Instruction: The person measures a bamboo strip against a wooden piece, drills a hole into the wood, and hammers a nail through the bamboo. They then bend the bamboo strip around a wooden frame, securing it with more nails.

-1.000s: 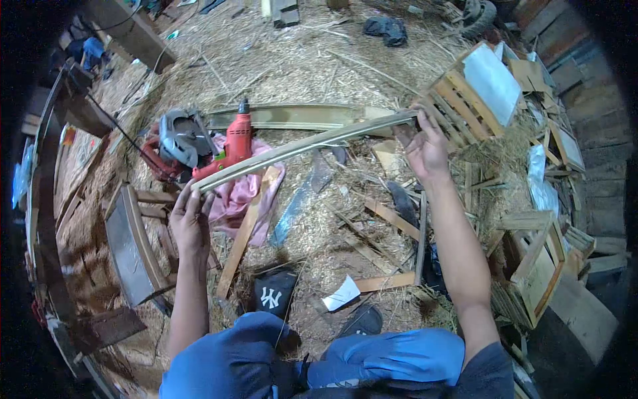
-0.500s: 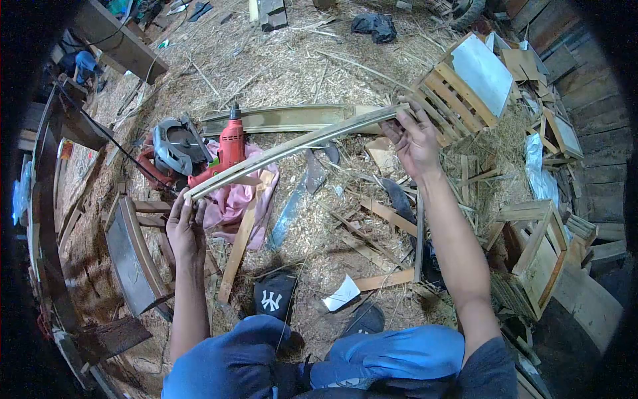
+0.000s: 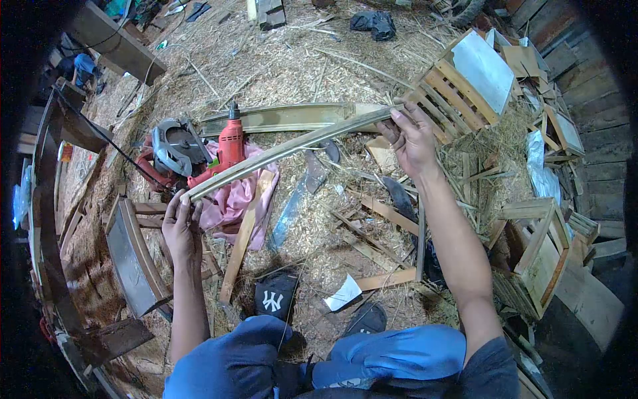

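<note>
A long, narrow strip of wood (image 3: 292, 151) with a groove along it is held up between my two hands, rising toward the right. My left hand (image 3: 183, 229) grips its lower left end, fingers closed around the tip. At the upper right end my right hand (image 3: 411, 136) pinches the strip between thumb and fingers. Beneath and behind the strip are a red power drill (image 3: 230, 143), standing with its chuck up, and a grey and red circular saw (image 3: 176, 149). Both rest by a pink cloth (image 3: 232, 206).
A wide wooden board (image 3: 279, 118) lies behind the strip. Slatted wooden frames (image 3: 458, 96) and a box-like wooden frame (image 3: 531, 256) stand at right; a dark-panelled piece (image 3: 136, 256) stands at left. Shavings and offcuts cover the ground. A person's blue-clad leg (image 3: 85, 65) shows far left.
The right end of the strip has turned slightly in my right hand, whose fingers have shifted a little. My left hand has moved slightly. The tools stay where they were.
</note>
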The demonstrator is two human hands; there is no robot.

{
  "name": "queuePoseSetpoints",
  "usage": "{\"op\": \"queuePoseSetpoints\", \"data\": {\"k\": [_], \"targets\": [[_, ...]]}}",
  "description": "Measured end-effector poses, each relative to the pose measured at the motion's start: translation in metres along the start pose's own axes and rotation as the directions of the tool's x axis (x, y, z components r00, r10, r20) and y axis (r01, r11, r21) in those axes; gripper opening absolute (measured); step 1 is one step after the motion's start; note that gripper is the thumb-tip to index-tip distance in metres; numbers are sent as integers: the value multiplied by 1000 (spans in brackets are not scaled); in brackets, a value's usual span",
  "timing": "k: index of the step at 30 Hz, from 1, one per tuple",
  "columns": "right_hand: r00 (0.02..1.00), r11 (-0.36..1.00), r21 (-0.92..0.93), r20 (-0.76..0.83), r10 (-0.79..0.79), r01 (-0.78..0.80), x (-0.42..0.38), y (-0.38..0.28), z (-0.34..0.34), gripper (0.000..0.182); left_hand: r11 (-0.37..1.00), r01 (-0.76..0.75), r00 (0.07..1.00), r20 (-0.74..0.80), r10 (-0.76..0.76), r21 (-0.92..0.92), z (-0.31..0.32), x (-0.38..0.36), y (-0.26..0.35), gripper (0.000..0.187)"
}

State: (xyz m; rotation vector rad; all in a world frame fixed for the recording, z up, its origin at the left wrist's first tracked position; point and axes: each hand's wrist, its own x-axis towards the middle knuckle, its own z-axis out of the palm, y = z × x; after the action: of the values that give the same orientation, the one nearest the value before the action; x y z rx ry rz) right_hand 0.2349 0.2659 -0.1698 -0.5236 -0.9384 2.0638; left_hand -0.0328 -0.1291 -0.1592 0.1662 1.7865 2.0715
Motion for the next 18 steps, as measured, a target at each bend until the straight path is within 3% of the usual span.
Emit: {"op": "queuePoseSetpoints", "data": {"k": [6,8,18], "targets": [[999,997,56,-1,44,-44,1,0,0,22,1000,-16,1000,-11,16,6,-2,2,-1,32],[1000,1000,-7,20,-11,11,3,4,-1,22,1000,-9,1000,-13,9,-14,-1,1,0,31],[1000,999,-51,19,14,-13,4,4,-6,22,999,-13,1000,-25,12,-49,6,-2,5,29]]}}
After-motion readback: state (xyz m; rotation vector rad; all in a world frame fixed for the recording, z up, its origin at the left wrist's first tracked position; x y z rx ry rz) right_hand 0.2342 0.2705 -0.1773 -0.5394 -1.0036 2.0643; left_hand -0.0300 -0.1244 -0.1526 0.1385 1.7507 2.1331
